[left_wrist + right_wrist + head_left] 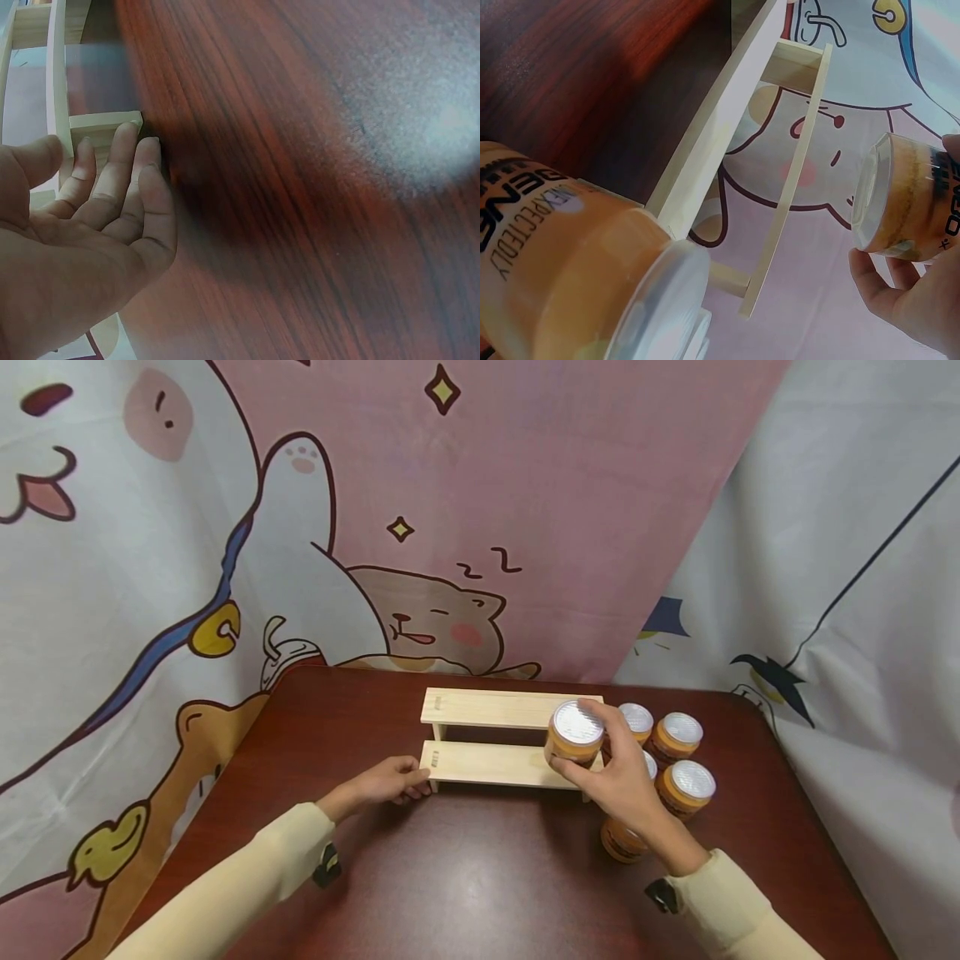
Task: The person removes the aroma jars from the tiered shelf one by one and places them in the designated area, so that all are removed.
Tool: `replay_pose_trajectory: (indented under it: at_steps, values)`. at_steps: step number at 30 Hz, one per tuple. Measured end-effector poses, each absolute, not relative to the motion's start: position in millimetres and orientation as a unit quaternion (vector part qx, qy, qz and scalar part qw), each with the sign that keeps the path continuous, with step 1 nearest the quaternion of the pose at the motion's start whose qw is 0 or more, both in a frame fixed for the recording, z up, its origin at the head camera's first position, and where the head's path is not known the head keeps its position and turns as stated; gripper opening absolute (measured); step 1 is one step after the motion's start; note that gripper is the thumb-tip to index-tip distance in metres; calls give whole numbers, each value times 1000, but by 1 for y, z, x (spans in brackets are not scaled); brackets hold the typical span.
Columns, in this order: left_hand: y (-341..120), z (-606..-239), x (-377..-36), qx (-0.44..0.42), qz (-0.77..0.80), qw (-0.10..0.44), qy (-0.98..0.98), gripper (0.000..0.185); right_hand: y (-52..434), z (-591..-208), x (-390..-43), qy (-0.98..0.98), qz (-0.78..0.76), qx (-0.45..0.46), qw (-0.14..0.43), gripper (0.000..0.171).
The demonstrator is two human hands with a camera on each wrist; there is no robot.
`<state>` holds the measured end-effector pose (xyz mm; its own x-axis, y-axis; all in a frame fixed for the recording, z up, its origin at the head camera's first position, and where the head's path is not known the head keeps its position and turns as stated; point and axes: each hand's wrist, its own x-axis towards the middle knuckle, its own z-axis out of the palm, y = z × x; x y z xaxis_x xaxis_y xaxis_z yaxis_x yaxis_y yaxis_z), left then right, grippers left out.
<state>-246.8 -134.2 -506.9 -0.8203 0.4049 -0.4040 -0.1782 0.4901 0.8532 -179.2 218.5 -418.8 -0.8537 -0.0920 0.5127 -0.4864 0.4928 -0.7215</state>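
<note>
Right hand (626,781) gripping jar (575,732) over two-step rack (495,739), left hand (390,781) open-fingered at its end: clipped edge, tipped jar.

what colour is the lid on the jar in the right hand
Silvery white lid, on an orange jar; clearest in the head view.

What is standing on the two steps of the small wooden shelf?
Both steps of the wooden shelf look bare. The right hand holds a jar over the right end, hiding that part.
</note>
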Motion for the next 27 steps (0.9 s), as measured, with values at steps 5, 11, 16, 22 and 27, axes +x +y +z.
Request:
replay_pose_trajectory:
  at_steps: [5, 11, 16, 22, 27]
  values:
    - [-134, -507, -247, 72, 498, 290, 814, 31, 222, -418, -176, -847, 456, 168, 216, 83]
    - [-134, -507, -247, 71, 492, 288, 819, 30, 228, -421, -171, -856, 433, 161, 232, 87]
    - [-134, -506, -246, 65, 490, 289, 820, 29, 232, -421, -167, -845, 449, 171, 236, 87]
    - [-133, -506, -245, 67, 486, 289, 822, 29, 236, -419, -162, -846, 448, 162, 240, 88]
    - [-134, -505, -245, 73, 486, 289, 822, 29, 241, -420, -160, -836, 460, 167, 247, 89]
